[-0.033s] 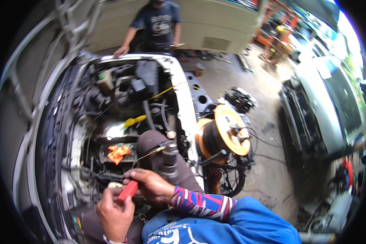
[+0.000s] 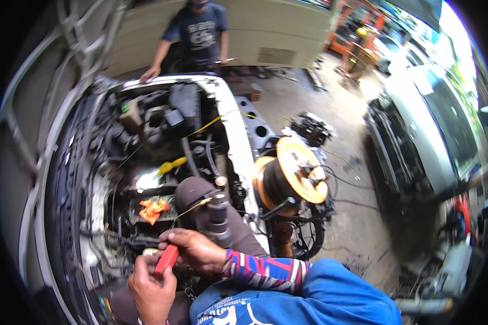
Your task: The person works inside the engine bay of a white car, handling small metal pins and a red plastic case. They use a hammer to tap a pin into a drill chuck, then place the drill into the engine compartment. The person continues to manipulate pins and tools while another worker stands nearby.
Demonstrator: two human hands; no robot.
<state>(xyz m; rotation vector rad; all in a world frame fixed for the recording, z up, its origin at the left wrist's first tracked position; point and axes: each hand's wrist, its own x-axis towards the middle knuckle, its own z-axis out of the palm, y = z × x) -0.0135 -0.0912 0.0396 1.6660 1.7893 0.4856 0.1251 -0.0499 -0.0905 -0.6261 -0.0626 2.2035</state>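
Low in the view, my left hand [image 2: 151,292] grips a small red rectangular block [image 2: 167,261] between thumb and fingers. My right hand [image 2: 201,252] is curled against the block's far end, thumb pointing left; what lies inside its fingers, if anything, is hidden. Both hands are over the engine bay [image 2: 156,135] of a car with its hood up. A dark metal cylinder [image 2: 218,214] stands upright beside my knee, just beyond the right hand. From near its top a thin yellowish line runs down toward my hands. An orange rag [image 2: 153,211] lies among the engine parts.
An orange cable reel [image 2: 303,170] stands right of the white fender [image 2: 238,124]. A yellow object [image 2: 171,166] lies in the bay. Another person [image 2: 198,38] leans one hand on the car's far edge. A silver car [image 2: 431,119] is parked at right.
The whole view has shifted slightly, moving the surroundings a little to the left. My hands keep the same grip around the red block.
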